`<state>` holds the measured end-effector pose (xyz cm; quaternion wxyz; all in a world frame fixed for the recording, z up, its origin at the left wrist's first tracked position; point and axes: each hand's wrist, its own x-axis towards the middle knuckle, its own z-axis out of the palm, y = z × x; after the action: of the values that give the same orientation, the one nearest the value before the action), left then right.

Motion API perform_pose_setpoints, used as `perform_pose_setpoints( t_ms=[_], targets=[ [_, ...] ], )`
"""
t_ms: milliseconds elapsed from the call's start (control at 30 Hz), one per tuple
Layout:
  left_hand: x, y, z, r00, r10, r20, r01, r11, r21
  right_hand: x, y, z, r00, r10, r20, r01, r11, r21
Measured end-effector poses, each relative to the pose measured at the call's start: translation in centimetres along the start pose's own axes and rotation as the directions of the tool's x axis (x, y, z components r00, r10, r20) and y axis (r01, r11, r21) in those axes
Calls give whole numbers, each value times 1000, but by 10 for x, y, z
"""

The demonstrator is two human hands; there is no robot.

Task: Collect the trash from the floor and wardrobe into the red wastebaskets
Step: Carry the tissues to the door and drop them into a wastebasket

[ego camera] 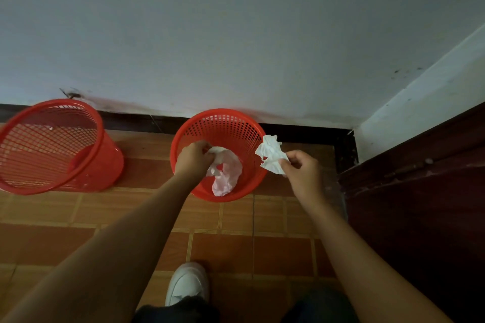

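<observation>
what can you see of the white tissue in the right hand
The crumpled white tissue looks like thin, soft paper, creased and bunched, with ragged edges. The right hand pinches its lower corner between thumb and fingertips, so it stands up and fans leftward. It hangs over the right rim of the nearer red wastebasket, not yet inside. Whether it touches the rim cannot be told.

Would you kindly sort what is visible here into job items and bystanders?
Job: near wastebasket, far wastebasket, pink-white trash touched by left hand, white tissue pinched by right hand.
Bystanders: white shoe, dark wooden furniture, wall.
</observation>
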<state>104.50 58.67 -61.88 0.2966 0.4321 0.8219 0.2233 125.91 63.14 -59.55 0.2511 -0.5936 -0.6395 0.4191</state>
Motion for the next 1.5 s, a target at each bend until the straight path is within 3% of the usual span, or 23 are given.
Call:
perform_pose_setpoints(
  t_ms=[200,300,433,667,833,967,1133,1500],
  targets=[
    [1,1,-9,998,54,-23,-54,998,-22,-1,5,6,1000,-11,9,12,999,-30],
    [-3,-4,-18,983,94,-155,-81,993,87,-2,6,9,1000,-17,5,17,999,-41],
    [-8,-20,-25,960,60,-273,-13,985,169,-5,0,13,999,-36,19,37,999,-36],
    [-20,-38,-12,970,-184,-157,208,967,146,1,-9,23,997,-69,32,70,996,-53],
    [-20,-49,-10,962,-218,-167,232,970,68,12,-23,41,989,-135,60,142,982,-124],
    [-21,-52,-9,963,-214,-165,220,975,15,26,-25,68,962,-179,206,226,946,-232],
    [-22,-56,-10,961,-220,-165,228,973,28,37,-21,99,919,-145,367,299,863,-408],
    [-21,-54,-10,963,-227,-146,233,972,20,39,-14,97,874,-81,480,356,778,-518]
  ],
)
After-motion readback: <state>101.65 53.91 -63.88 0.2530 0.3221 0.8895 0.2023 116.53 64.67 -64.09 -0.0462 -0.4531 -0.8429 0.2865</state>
